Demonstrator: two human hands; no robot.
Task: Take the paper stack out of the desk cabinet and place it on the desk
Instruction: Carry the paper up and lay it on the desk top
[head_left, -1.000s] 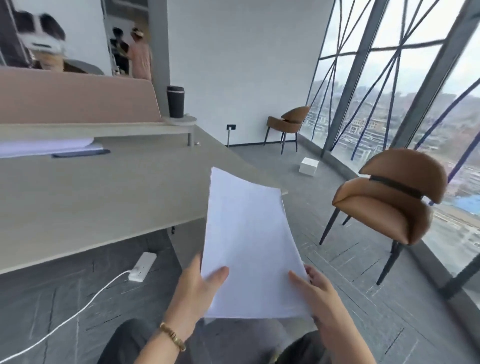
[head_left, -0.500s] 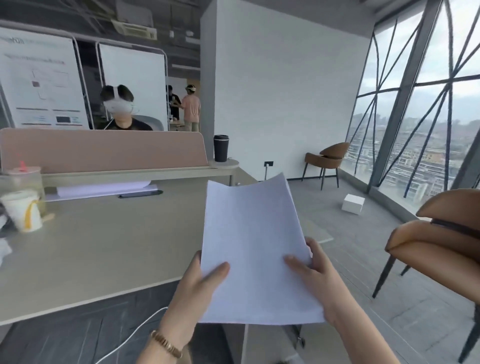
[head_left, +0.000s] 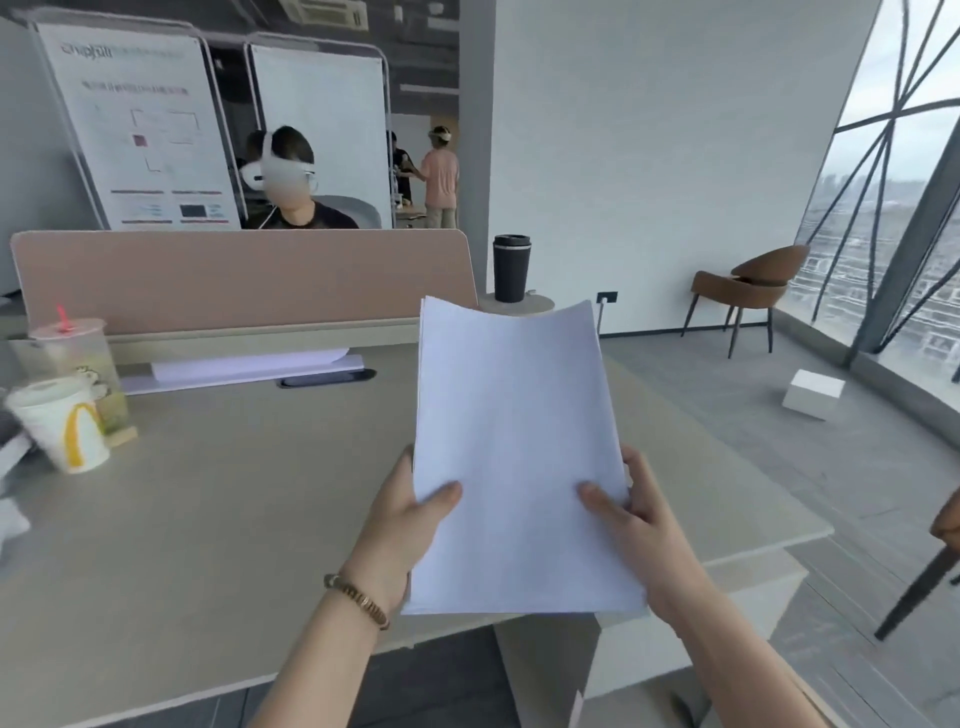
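I hold a white paper stack (head_left: 511, 441) upright and slightly curled above the right part of the beige desk (head_left: 218, 519). My left hand (head_left: 402, 525) grips its lower left edge, thumb on the front sheet. On the lower right edge my right hand (head_left: 631, 525) does the same. The stack's bottom edge hangs just past the desk's front edge. The desk cabinet (head_left: 691, 613) shows as a beige block under the desk's right end; its door and inside are hidden.
Two drink cups (head_left: 62, 415) stand at the desk's left. More paper (head_left: 249, 364) and a dark phone (head_left: 327, 378) lie by the pink divider (head_left: 244, 280). A black tumbler (head_left: 511, 267) sits behind. A person with a headset sits opposite. Brown chairs (head_left: 748, 291) and a white box (head_left: 813, 392) are right.
My view rose from below the desk edge to above the desktop. Both hands lifted the paper stack up and forward until it came over the desk's right part.
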